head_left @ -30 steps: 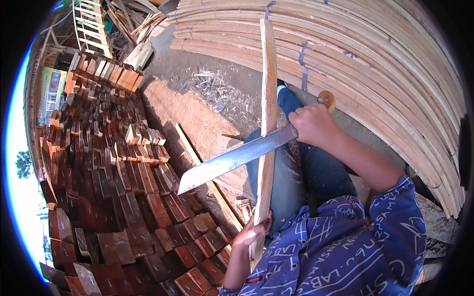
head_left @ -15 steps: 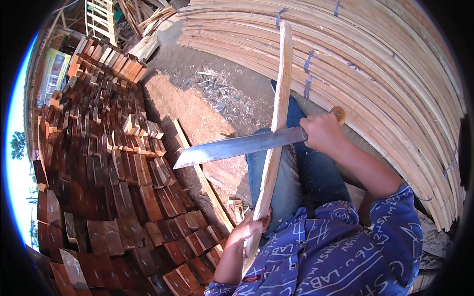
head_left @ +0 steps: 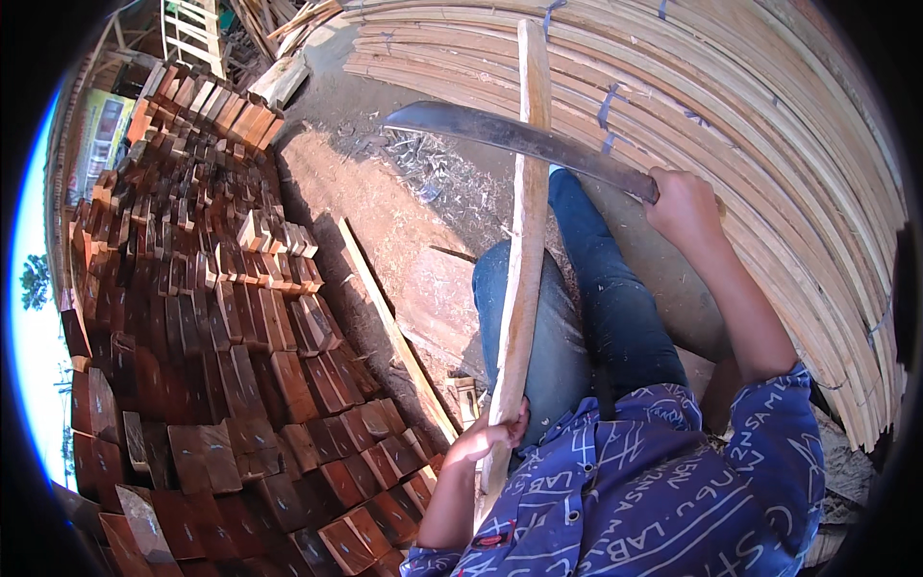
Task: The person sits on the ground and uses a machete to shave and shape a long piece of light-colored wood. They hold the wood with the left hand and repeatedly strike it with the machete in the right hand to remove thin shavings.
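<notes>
A long pale wooden strip [head_left: 520,260] stands slanted up in front of me, its lower end near my shirt and its shaft against my jeans. My left hand [head_left: 492,435] wraps round that strip near its lower end. In my right hand [head_left: 685,204] is a machete [head_left: 524,137], gripped by its handle, most of which the fingers hide. The broad dark blade points left and crosses the upper part of the strip. Whether blade and wood touch I cannot tell.
Stacked reddish-brown wood blocks [head_left: 221,375] fill the left side. Bundles of long pale slats [head_left: 731,163], tied with bands, curve along the right. A narrow plank [head_left: 389,317] lies on the ground beside the blocks; wood shavings [head_left: 423,163] are scattered farther off.
My right hand has moved the machete up and away along the strip, and its blade has turned. The strip's upper end has swung slightly left; my left hand keeps its grip.
</notes>
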`<state>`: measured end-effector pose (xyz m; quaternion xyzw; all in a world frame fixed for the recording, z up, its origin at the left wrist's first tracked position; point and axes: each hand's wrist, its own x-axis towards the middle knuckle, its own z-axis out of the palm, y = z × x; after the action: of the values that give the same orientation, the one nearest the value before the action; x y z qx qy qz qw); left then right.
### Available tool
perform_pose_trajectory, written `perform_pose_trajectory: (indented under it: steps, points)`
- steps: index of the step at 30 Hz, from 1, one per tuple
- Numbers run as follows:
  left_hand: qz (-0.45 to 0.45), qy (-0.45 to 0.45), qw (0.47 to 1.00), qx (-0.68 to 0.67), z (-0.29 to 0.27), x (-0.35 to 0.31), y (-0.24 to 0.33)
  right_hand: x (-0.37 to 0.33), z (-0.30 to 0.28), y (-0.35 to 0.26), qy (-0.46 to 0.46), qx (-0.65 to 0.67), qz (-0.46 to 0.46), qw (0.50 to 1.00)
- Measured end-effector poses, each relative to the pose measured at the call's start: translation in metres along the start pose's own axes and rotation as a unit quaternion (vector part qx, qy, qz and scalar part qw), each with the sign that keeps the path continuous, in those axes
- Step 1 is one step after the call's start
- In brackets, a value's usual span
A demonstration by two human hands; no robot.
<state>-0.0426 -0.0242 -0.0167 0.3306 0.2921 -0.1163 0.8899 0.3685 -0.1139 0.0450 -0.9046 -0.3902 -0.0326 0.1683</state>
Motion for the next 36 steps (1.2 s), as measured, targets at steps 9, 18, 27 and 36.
perform_pose_trajectory:
  steps: [9,18,27,36]
  points:
    - [0.000,0.019,1.000,0.011,0.005,-0.003,0.000,-0.035,0.030,-0.053,-0.001,0.043,-0.210,0.977]
    - [0.016,0.019,1.000,0.018,0.001,-0.006,0.002,-0.022,0.023,-0.034,-0.069,0.111,-0.041,0.991]
    - [0.025,0.062,0.998,0.003,0.004,-0.012,-0.005,-0.001,0.040,-0.024,0.025,0.032,-0.227,0.973]
    - [0.022,0.044,0.997,0.056,0.000,-0.013,-0.007,-0.005,0.024,0.005,-0.017,0.136,0.070,0.988]
